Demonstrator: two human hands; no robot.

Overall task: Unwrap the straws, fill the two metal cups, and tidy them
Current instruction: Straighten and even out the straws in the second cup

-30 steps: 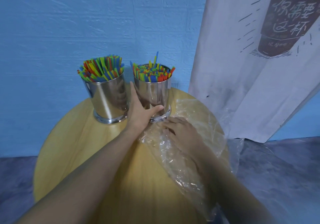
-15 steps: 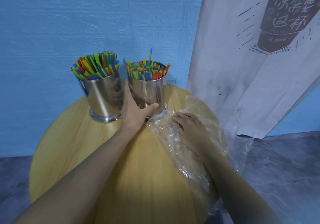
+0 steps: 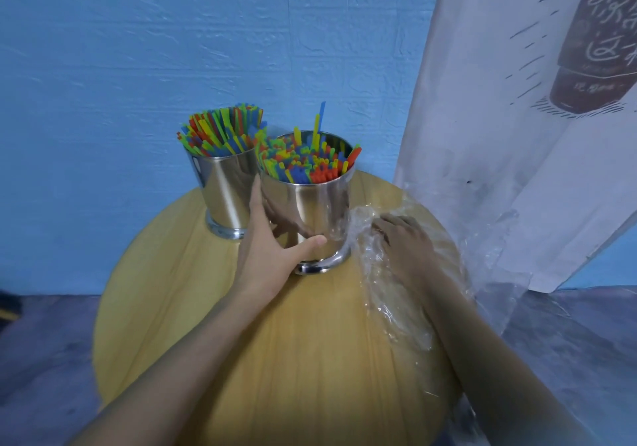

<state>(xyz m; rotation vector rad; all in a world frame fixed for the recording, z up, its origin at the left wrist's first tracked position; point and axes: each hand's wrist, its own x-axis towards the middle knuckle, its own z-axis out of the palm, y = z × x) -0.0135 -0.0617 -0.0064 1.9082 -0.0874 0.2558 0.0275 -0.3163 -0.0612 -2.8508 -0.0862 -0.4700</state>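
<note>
Since a second ago the right-hand cup [image 3: 310, 211] has slid nearer across the bench [image 3: 275, 359], so it now stands in front of the left-hand cup [image 3: 224, 194] instead of beside it, and the right hand [image 3: 408, 249] has crept along the wrap [image 3: 396, 311] towards that cup's base. The left hand [image 3: 267, 256] grips the near cup low down, its fingers [image 3: 256, 197] curved round the left wall and the thumb across the front just above the foot. The right hand lies on the clear wrap with bent fingers; whether it pinches the film or only presses it I cannot tell. The step looks like tidying: positioning the cup and clearing the wrap. To do it well, keep the grip low and slide rather than lift (the cup is packed with straws [image 3: 303, 163] and one blue straw [image 3: 320, 114] stands proud), and draw the film away from the foot so it does not snag underneath.
</note>
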